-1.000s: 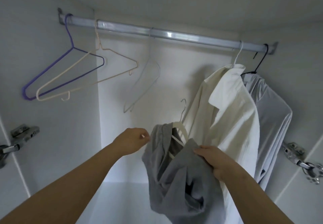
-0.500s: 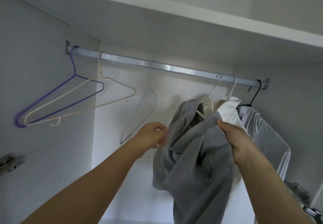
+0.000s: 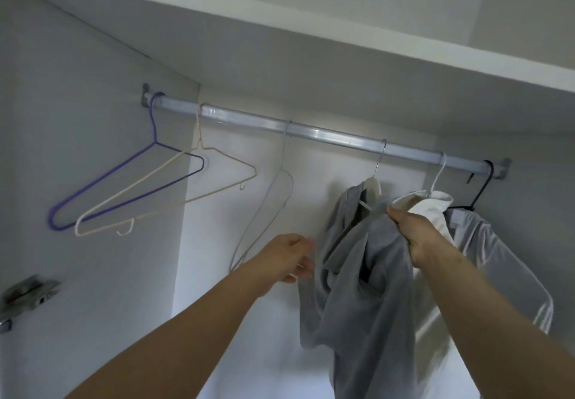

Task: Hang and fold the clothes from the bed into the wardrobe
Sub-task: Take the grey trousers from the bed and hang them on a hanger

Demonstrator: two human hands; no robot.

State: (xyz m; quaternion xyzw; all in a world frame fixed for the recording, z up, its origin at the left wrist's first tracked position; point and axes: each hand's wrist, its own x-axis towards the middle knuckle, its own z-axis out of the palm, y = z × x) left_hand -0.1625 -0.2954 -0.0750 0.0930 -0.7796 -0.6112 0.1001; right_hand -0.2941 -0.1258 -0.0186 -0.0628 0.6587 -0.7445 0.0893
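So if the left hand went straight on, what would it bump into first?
Probably the grey garment, which hangs just beyond the left hand. Depth is hard to judge here.

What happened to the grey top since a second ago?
The grey top on its hanger went up to the rail; its hook now sits over the rail. The right hand still grips the top's shoulder; the left hand stays at its edge. The white shirt, the light grey shirt and the three empty hangers hang as before.
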